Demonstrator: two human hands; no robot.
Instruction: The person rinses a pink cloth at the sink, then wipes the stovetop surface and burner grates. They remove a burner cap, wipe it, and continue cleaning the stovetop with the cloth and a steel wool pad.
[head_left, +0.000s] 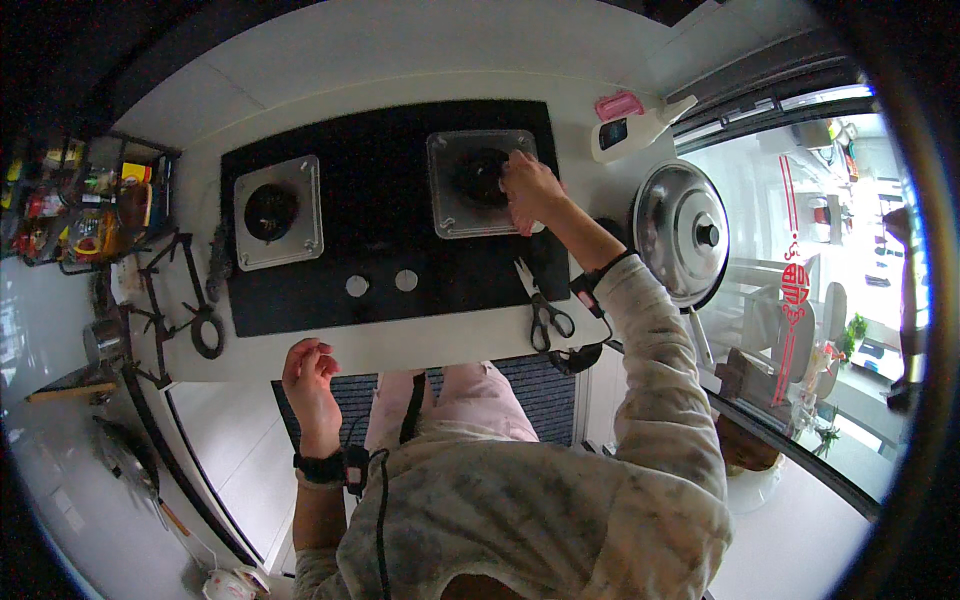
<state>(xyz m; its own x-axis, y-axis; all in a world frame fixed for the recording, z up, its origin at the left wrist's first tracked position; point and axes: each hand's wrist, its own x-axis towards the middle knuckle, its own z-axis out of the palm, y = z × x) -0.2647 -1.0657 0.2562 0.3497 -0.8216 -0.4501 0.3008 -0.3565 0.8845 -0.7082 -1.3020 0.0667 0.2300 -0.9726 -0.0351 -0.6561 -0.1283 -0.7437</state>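
My right hand (531, 184) reaches over the right burner of a black gas cooktop (375, 202). A pink cloth (523, 220) shows below its fingers, gripped against a square transparent burner cover (450, 214). Part of that cover is hidden by the hand. The left burner has a similar square cover (304, 251) around its dark centre. My left hand (313, 390) hangs before the counter's front edge, fingers loosely bent, with nothing visible in it. Black-handled scissors (541, 307) lie across the cooktop's front right edge, blades pointing away from me.
Right of the cooktop are a white spray bottle (630, 135) lying on its side, a pink item (619, 105) and a pan with a steel lid (679, 225). At left stand a black wire rack of packets (97, 202) and a black metal stand (180, 277). Two knobs (357, 285) sit in front.
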